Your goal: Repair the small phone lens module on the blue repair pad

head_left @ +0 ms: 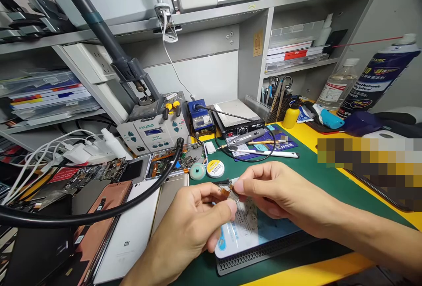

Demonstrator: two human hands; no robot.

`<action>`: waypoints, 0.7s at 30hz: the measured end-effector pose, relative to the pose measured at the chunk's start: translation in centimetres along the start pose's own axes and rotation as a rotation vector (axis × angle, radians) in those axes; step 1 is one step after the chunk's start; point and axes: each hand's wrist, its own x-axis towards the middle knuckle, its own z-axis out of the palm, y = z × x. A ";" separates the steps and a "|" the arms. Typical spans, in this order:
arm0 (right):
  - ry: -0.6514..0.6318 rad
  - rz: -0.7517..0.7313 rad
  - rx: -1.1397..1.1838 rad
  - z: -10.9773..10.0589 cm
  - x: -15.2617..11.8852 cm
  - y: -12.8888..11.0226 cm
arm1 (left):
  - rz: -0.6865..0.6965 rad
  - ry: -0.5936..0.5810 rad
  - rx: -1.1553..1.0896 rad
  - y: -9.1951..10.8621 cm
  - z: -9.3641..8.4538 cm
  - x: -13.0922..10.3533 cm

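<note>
Shelving unit [269, 35], right compartment holding clear plastic boxes [295, 35]. Green mat [316, 180] below. Left hand [198, 220] and right hand [280, 189] above mat, both closed to narrow pinch on same small part. Clear bottle [336, 85], partly filled with colourless liquid. Shallow tray [149, 166] containing circuit-board pieces [191, 156]. Dark mesh holder [278, 110] with scissors and tweezers upright inside. Round tin [215, 168], lidded, contents hidden. Flex connector [225, 191], orange-brown, between fingertips of both hands.
</note>
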 end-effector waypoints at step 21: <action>-0.157 0.021 -0.043 0.4 -0.8 -0.3 | 0.082 0.188 -0.270 -0.5 0.2 0.5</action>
